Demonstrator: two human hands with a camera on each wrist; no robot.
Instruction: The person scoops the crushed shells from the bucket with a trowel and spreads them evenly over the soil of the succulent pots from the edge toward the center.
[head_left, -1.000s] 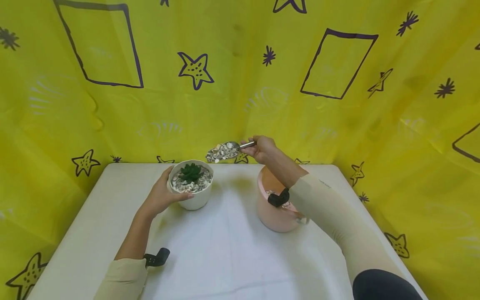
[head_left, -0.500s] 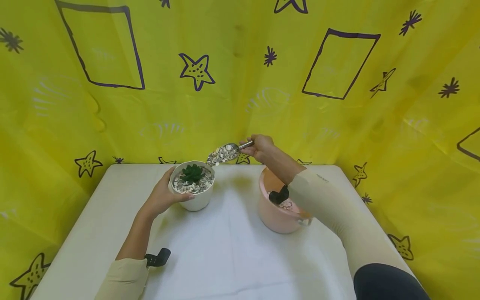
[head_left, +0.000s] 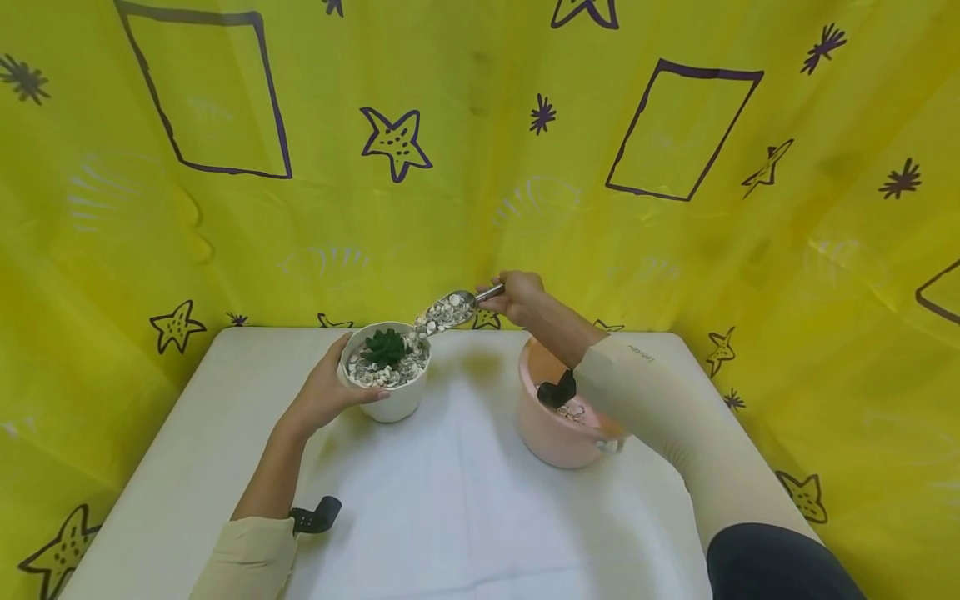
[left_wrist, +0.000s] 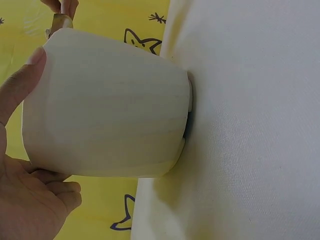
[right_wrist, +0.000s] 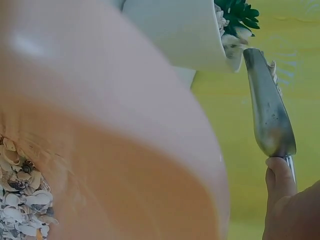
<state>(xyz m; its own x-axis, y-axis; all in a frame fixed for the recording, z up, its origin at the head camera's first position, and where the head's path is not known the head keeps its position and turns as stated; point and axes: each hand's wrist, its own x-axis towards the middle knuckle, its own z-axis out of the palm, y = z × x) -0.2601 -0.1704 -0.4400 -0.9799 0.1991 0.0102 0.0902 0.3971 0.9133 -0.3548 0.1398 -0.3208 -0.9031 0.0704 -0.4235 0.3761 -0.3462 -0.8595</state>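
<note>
My left hand (head_left: 322, 392) grips the rim of a white plant pot (head_left: 392, 405) that stands on the table, its thumb along the near side. Inside the pot a green succulent (head_left: 386, 347) sits among small shells and stones. In my right hand (head_left: 519, 298) is the handle of a metal scoop (right_wrist: 270, 115), heaped with shells (head_left: 448, 312). The scoop tilts down to the left, its lip at the pot's right rim, and shells spill from it into the pot. In the left wrist view the pot's outer wall (left_wrist: 110, 105) hides its contents.
A pink bucket (head_left: 558, 437) with a side handle stands to the right under my right forearm. More shells (right_wrist: 25, 200) lie inside it. White cloth covers the table (head_left: 450, 517), and a yellow patterned curtain (head_left: 465, 167) hangs behind and at both sides.
The scoop has moved slightly left and down to the pot's rim and tilted more, and shells now slide off its lip. My left hand keeps its hold on the pot.
</note>
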